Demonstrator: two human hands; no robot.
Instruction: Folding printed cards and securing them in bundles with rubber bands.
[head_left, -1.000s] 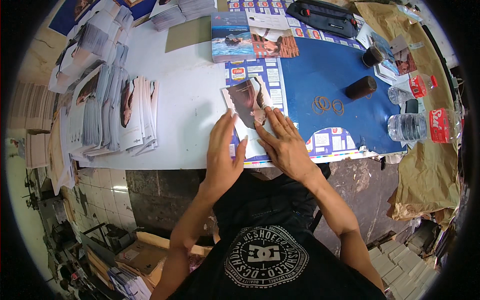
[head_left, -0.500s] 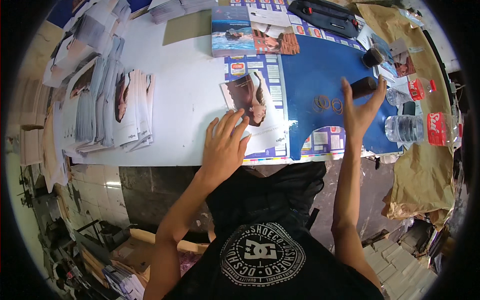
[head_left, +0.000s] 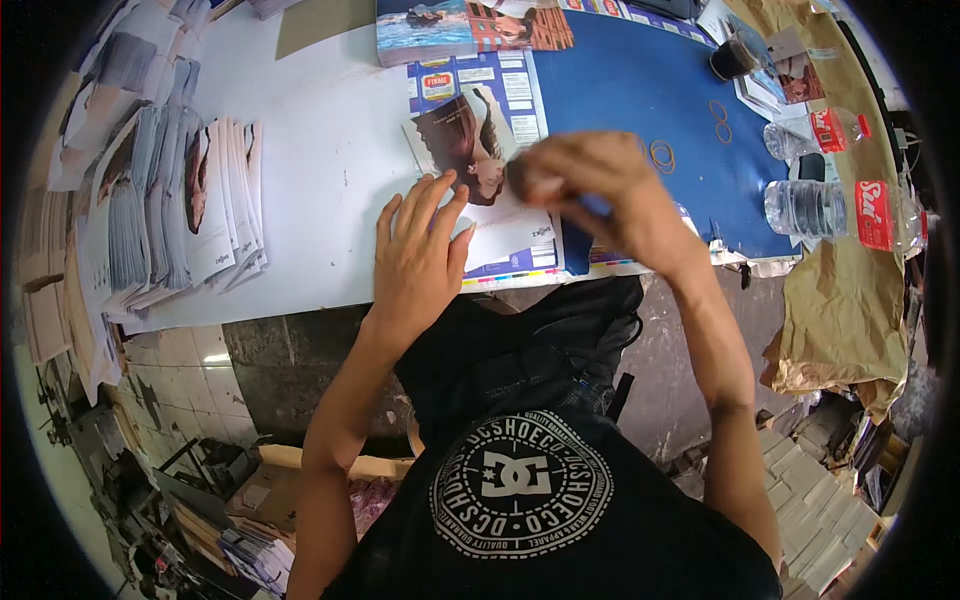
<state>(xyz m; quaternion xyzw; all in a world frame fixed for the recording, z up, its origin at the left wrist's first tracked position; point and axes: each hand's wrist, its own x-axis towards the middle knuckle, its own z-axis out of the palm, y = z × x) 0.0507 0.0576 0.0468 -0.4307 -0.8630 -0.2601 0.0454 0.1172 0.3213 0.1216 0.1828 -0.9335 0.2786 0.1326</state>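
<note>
Hands [head_left: 420, 250] near table edge [head_left: 330, 305]

A stack of leaflets [head_left: 470, 150] lies flat on the white table, its top sheet showing a photo of a dark-haired person on a brown ground, with a white lower part. It sits slightly skewed, its top edge turned toward 11 o'clock, partly over a printed sheet [head_left: 480, 85] of coloured panels. Its lower left corner lies under the left hand [head_left: 420, 255].
</note>
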